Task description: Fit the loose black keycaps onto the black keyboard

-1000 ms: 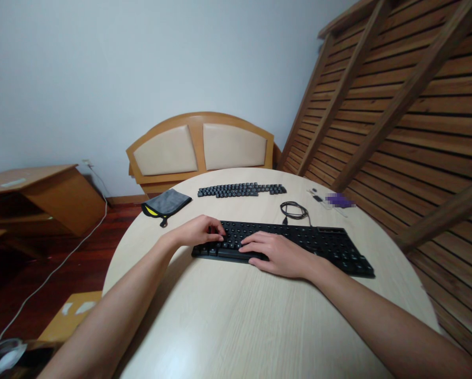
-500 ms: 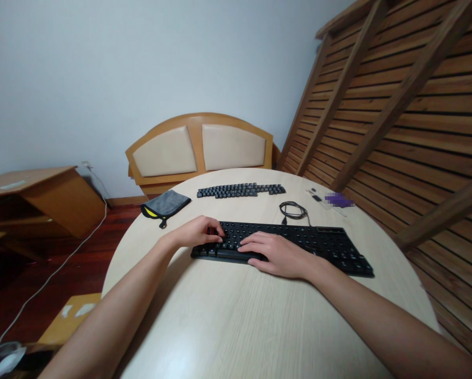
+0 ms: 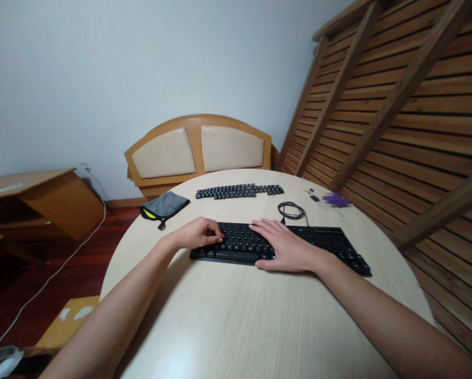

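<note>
A black keyboard [image 3: 241, 255] lies on the round pale table, slightly angled, with small pale marks across its key area and a long space bar at its near edge. Over its left end is my left hand [image 3: 198, 233], fingers curled and the thumb bent toward the fingertips, low on the keys. Whatever may be between those fingertips is hidden. My right hand [image 3: 285, 247] lies spread over the middle of the keyboard, fingers reaching its far edge and thumb at the near edge. A looped black cable [image 3: 291, 210] lies behind the keyboard.
Black keycaps [image 3: 239, 191] lie in keyboard-like rows toward the table's [image 3: 228, 316] far side. A grey pouch [image 3: 164, 205] with yellow lining rests at the left. Small dark pieces [image 3: 314, 198] and a blurred purple thing [image 3: 337, 200] are at the right, near a slatted wooden panel [image 3: 397, 105].
My right hand has shifted forward and a little right over the keyboard, its fingers spreading toward the far edge. My left hand has stayed in nearly the same place and shape.
</note>
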Tool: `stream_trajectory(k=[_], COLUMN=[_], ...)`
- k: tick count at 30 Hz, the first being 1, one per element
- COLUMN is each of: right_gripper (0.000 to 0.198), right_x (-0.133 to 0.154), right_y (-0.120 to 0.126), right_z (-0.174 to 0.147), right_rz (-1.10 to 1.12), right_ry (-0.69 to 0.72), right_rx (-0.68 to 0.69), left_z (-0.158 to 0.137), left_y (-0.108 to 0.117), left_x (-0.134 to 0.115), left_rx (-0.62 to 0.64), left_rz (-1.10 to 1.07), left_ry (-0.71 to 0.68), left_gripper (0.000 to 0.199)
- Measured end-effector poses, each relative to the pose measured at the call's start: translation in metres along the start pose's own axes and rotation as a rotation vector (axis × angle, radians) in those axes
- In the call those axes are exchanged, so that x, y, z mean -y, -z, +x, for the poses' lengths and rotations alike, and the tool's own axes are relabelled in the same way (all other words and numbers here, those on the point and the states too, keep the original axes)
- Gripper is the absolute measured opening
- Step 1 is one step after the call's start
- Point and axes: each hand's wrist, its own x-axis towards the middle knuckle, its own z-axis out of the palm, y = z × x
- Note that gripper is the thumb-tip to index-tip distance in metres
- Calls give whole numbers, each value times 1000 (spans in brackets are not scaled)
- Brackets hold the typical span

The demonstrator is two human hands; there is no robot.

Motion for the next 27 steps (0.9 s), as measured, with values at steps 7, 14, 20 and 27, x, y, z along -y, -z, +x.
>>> stream_trajectory(k=[7, 14, 20, 27], right_gripper=[107, 107, 109, 110], right_x=[-6, -2, -1, -2], right_y=[0, 4, 5, 5], right_z=[-1, 1, 1, 0], right_rz=[25, 7, -11, -10], right_ry=[-81, -87, -99, -101], right_rx=[78, 100, 116, 122], left_z=[1, 5, 6, 5], left_y=[0, 1, 0, 1], left_x=[1, 2, 5, 1], left_rx=[15, -31, 4, 18], left_rz=[-44, 20, -51, -39], left_ry=[28, -41, 26, 77], left_gripper=[20, 14, 18, 19])
